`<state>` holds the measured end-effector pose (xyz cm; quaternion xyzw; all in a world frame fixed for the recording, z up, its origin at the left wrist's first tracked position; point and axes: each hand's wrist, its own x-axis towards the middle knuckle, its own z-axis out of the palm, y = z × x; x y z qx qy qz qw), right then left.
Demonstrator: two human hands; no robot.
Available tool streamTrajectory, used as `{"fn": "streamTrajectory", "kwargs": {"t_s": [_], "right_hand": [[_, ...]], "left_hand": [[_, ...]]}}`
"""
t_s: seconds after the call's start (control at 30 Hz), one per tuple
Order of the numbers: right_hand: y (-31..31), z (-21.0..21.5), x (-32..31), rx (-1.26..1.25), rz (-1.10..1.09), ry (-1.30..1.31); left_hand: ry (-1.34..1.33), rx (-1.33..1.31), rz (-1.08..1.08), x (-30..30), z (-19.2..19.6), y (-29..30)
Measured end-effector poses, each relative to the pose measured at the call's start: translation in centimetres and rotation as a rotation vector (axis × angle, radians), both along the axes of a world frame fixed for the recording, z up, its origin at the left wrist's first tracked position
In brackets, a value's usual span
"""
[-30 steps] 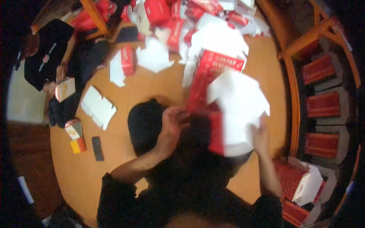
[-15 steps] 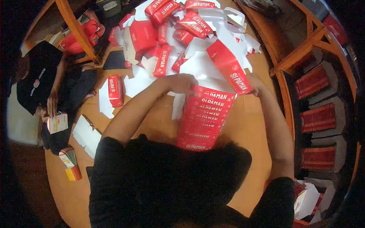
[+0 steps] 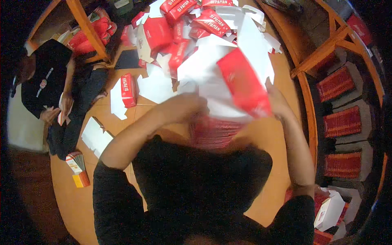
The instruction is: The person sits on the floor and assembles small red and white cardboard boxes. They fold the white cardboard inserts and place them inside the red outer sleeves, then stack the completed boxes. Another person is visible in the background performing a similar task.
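Note:
A red-and-white flattened paper carton (image 3: 241, 77), blurred by motion, is lifted up with its white flaps spread. At its right edge my right hand (image 3: 278, 100) grips it. My left hand (image 3: 191, 107) is closed and blurred at the carton's lower left edge, its fingertips hidden. Just below, close to my body, a stack of red cartons (image 3: 214, 134) shows partly under the raised one. Beyond my hands lies a large heap of red-and-white cartons (image 3: 179, 24), some folded into shape.
A folded red carton (image 3: 128, 90) and a white flat piece (image 3: 97, 136) lie on the left of the tabletop (image 3: 267, 179). Farther left, a seated person (image 3: 45, 81) handles a small carton near a fanned bundle (image 3: 76, 167). Stacked red bundles (image 3: 343, 122) line the right side, behind a wooden rail (image 3: 306, 106).
The carton has come away from the stack and opened out, its white panels now wide. My left hand has moved down and left from the stack's top. The other person's hands have turned their small carton.

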<state>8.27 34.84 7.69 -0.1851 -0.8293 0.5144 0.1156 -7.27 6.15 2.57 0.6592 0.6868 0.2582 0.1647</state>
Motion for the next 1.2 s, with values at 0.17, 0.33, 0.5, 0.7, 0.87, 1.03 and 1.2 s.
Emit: {"fn": "streamTrajectory", "kwargs": {"t_s": [0.17, 0.33, 0.5, 0.7, 0.87, 1.03, 1.2], "right_hand": [[-3.4, -1.1, 3.6, 0.465, -0.08, -0.053], [-7.2, -1.0, 5.6, 0.635, -0.038, -0.049], [-8.1, -2.9, 6.6, 0.807, -0.159, -0.038], [-8.6, -2.5, 6.4, 0.746, -0.224, -0.211], [-8.5, -2.3, 6.1, 0.74, -0.257, -0.277], [-8.5, -2.2, 5.7, 0.686, -0.302, -0.325], [-9.6, -2.1, 6.6, 0.678, -0.41, 0.161]], "left_hand": [[0.12, -0.04, 0.05, 5.5, 0.5, -3.9], [-0.06, 0.028, 0.164, 8.3, 2.2, -6.0], [-0.051, 0.26, 0.077, 7.9, 0.3, -7.3], [-0.231, 0.261, 0.068, 6.7, -1.7, -7.5], [-0.272, 0.259, 0.004, 6.6, -1.0, -7.2], [-0.205, 0.349, -0.01, 6.8, -1.4, -6.9], [-0.209, 0.316, 0.034, 6.5, -1.7, -7.1]]}}
